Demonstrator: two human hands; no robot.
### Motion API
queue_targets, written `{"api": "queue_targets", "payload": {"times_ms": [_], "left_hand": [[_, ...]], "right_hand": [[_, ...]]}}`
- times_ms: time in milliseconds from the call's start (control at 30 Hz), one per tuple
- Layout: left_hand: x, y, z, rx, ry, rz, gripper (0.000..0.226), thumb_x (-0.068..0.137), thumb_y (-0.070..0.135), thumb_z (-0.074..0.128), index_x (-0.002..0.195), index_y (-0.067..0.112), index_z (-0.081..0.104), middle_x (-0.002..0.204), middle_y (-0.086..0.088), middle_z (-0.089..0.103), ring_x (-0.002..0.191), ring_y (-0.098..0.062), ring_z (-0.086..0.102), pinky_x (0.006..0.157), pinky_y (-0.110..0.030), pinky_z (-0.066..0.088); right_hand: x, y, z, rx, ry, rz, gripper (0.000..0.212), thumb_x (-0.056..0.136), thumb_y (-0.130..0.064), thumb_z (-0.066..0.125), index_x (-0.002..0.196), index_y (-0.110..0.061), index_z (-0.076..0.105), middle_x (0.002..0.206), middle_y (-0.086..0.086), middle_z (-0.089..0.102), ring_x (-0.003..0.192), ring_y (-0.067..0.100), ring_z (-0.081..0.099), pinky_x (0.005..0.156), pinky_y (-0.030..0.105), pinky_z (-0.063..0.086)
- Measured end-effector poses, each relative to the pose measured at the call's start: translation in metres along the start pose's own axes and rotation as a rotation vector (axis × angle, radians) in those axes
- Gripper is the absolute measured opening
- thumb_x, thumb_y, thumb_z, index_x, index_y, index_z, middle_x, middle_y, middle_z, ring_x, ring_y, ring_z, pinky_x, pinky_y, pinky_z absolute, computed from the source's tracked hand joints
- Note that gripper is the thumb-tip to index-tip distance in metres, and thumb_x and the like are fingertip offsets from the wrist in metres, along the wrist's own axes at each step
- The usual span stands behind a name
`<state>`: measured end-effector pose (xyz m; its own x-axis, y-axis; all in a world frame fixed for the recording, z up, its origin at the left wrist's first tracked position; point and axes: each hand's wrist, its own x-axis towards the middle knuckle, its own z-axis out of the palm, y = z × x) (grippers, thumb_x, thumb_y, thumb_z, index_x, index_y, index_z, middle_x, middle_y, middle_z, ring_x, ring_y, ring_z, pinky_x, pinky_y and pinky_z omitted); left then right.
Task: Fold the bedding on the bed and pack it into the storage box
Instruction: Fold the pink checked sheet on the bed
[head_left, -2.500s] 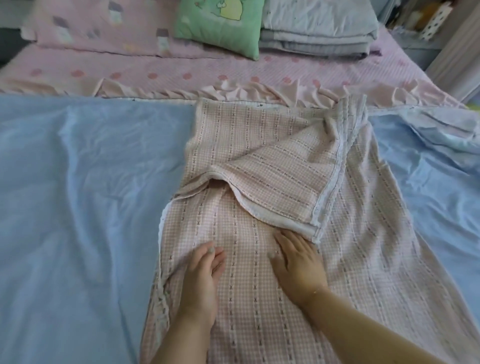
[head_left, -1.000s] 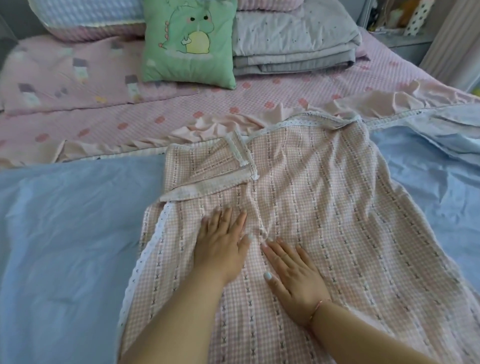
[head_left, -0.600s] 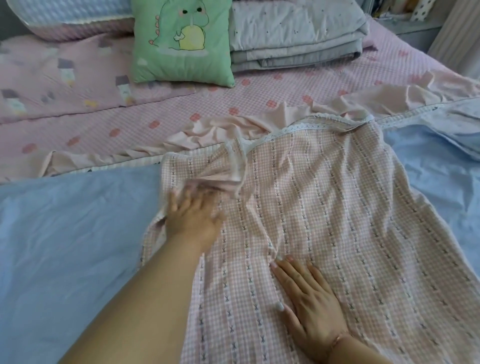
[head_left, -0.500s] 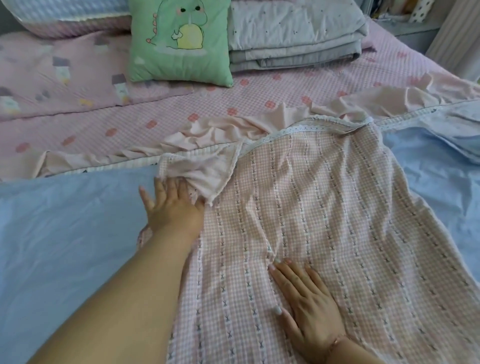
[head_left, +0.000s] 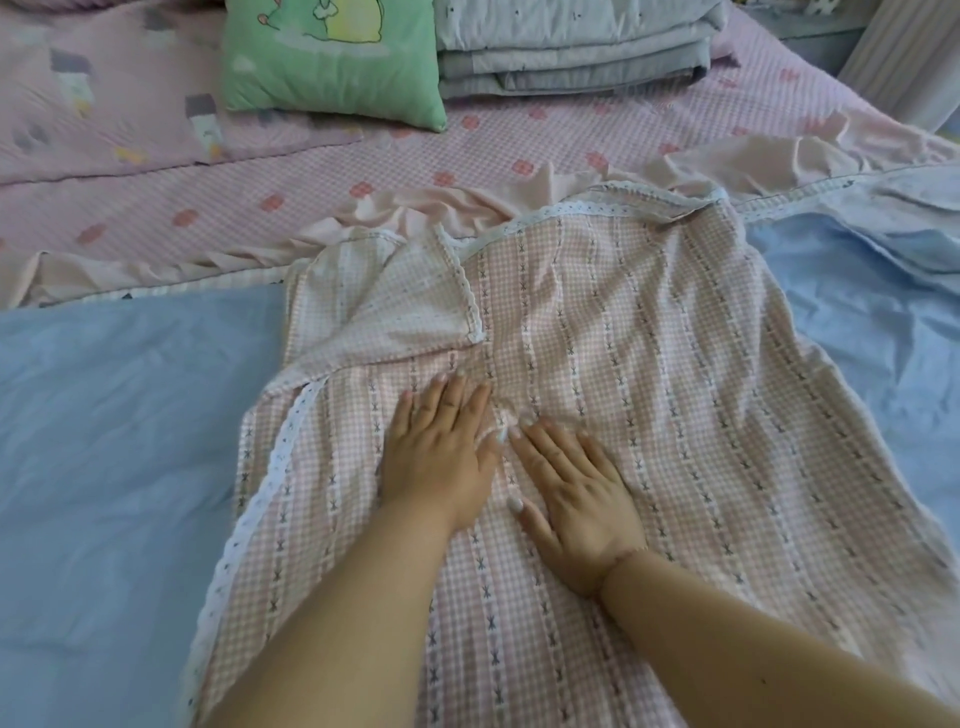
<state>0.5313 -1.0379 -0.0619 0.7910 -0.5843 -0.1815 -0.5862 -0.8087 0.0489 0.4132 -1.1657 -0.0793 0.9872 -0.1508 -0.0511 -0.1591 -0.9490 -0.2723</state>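
Both hands lay flat, palms down, side by side on the pink checked blanket (head_left: 623, 364), fingers straight and gripping nothing: left hand (head_left: 441, 447) with fingers close together pointing away from the body, right hand (head_left: 576, 483) just beside it, fingers slightly spread, index tips of the two nearly touching. Blanket was spread lengthwise over the blue sheet (head_left: 114, 441), which showed on both sides of it. Its lace-trimmed far-left corner (head_left: 395, 306) was folded back onto the blanket, paler underside up, just beyond the left fingertips. Far edge of blanket met a rumpled peach cloth (head_left: 426, 208). Beyond that lay the pink dotted bedspread (head_left: 311, 171). At the head of the bed: a stack of folded grey quilts (head_left: 571, 47), and to its left a green cushion (head_left: 332, 62), touching the stack.
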Motion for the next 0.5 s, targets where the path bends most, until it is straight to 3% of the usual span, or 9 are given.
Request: {"api": "queue_targets", "payload": {"times_ms": [167,233,300,367,433,500], "left_hand": [[0.021,-0.027,-0.009,-0.001,0.022,-0.059,0.064,0.095,0.058,0.002,0.153,0.031,-0.008,0.162,0.002,-0.010,0.149,-0.020,-0.009,0.121,-0.045,-0.006],[0.040,-0.069,-0.024,-0.031,0.023,-0.274,0.067,0.095,0.057,0.008,0.154,0.025,0.012,0.162,-0.004,0.011,0.148,-0.026,0.013,0.120,-0.048,0.009],[0.047,-0.119,-0.036,-0.101,-0.023,-0.475,0.065,0.097,0.056,0.014,0.152,0.023,0.022,0.160,-0.005,0.020,0.145,-0.028,0.022,0.117,-0.053,0.016],[0.042,-0.151,-0.043,-0.241,-0.021,-0.586,0.059,0.100,0.051,0.017,0.147,0.018,0.031,0.157,-0.009,0.027,0.143,-0.032,0.025,0.115,-0.059,0.013],[0.035,-0.150,-0.047,-0.283,0.096,-0.644,0.058,0.100,0.048,0.019,0.143,0.012,0.035,0.154,-0.013,0.030,0.144,-0.032,0.023,0.115,-0.061,0.009],[0.030,-0.118,-0.049,-0.179,0.180,-0.521,0.063,0.099,0.049,0.018,0.151,0.014,0.022,0.160,-0.009,0.017,0.148,-0.028,0.009,0.117,-0.057,0.002]], "right_hand": [[0.022,0.002,-0.006,-0.011,0.053,0.097,0.070,0.088,-0.059,0.004,0.151,-0.029,-0.007,0.158,-0.011,-0.009,0.143,0.004,-0.019,0.114,0.031,-0.016],[0.021,0.003,-0.005,-0.005,0.046,0.099,0.069,0.090,-0.059,0.004,0.151,-0.029,-0.005,0.159,-0.011,-0.008,0.143,0.004,-0.019,0.115,0.031,-0.017],[0.022,0.003,-0.005,0.018,0.037,0.104,0.069,0.090,-0.059,0.004,0.151,-0.029,-0.006,0.159,-0.012,-0.008,0.143,0.004,-0.020,0.116,0.032,-0.015],[0.023,0.005,-0.005,0.033,0.024,0.106,0.069,0.090,-0.060,0.004,0.151,-0.029,-0.006,0.159,-0.012,-0.008,0.143,0.004,-0.019,0.117,0.033,-0.014],[0.025,0.003,-0.006,0.033,0.025,0.109,0.071,0.089,-0.062,0.002,0.151,-0.029,-0.005,0.159,-0.012,-0.007,0.143,0.004,-0.019,0.117,0.033,-0.013],[0.026,0.003,-0.006,0.030,0.024,0.112,0.073,0.087,-0.063,-0.002,0.151,-0.029,-0.005,0.159,-0.013,-0.008,0.143,0.004,-0.018,0.117,0.033,-0.013]]}}
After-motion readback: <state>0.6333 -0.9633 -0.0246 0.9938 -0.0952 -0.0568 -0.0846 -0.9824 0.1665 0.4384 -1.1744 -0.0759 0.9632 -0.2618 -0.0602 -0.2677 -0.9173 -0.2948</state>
